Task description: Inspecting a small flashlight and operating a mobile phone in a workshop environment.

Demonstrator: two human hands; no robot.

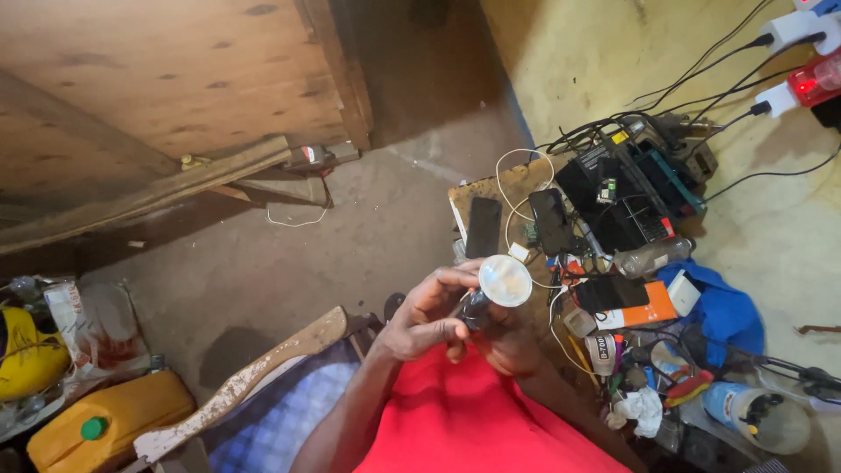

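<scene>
Both hands held a round white-faced torch with a dark body (496,289) above the red-clad lap, left hand (429,317) fingers curled around it, right hand (508,346) gripping beneath, apparently mid-inspection, so steady twisting seemed called for.

Single head-worn view, looking steeply down from the wearer's own height over a red lap (477,420) at the bottom edge. Both hands sit close beneath the lens, just below frame centre: left hand (427,320), right hand (508,346). The camera faces forward and downward across a concrete floor (289,271), with a wooden panel (175,79) filling the upper left and a yellow wall (613,52) the upper right. A low board (477,188) of phones and cables lies right of centre, near the hands. No second view overlaps.
</scene>
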